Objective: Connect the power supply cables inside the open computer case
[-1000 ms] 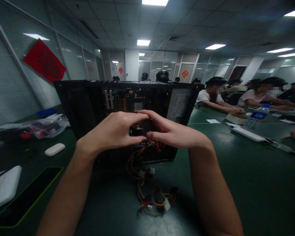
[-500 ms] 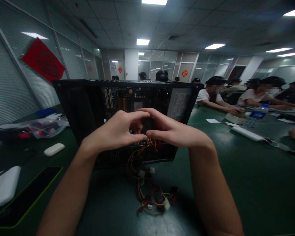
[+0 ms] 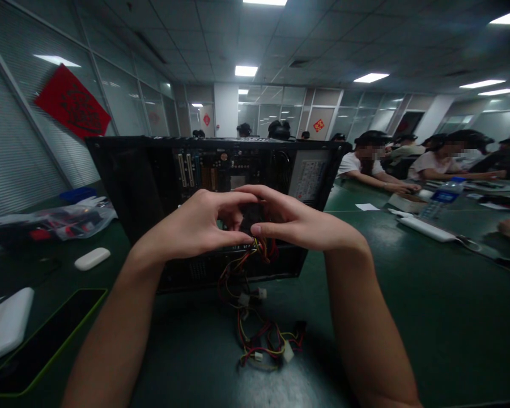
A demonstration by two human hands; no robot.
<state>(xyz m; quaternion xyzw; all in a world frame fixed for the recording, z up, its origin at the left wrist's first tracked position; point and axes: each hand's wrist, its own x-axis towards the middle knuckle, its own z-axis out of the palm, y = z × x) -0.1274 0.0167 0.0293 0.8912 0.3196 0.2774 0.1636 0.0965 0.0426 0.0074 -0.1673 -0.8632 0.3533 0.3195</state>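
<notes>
An open black computer case (image 3: 131, 181) lies on its side on the green table (image 3: 408, 294), its inside facing me with the motherboard (image 3: 221, 167) and a power supply (image 3: 308, 178) showing. My left hand (image 3: 193, 226) and my right hand (image 3: 300, 224) meet in front of the case's middle, fingers curled round a dark part I cannot make out. A bundle of red, yellow and black wires (image 3: 266, 340) with white plugs hangs from under my hands and trails onto the table.
At the left lie a white mouse-like object (image 3: 92, 258), a white device (image 3: 4, 326), a dark green-edged mat (image 3: 38, 345) and a plastic bag of parts (image 3: 68, 218). Other people sit at the right behind a water bottle (image 3: 440, 204) and a white keyboard (image 3: 425, 229).
Both hands have risen slightly and their fingers have drawn closer round the part. The case and wires stay where they were.
</notes>
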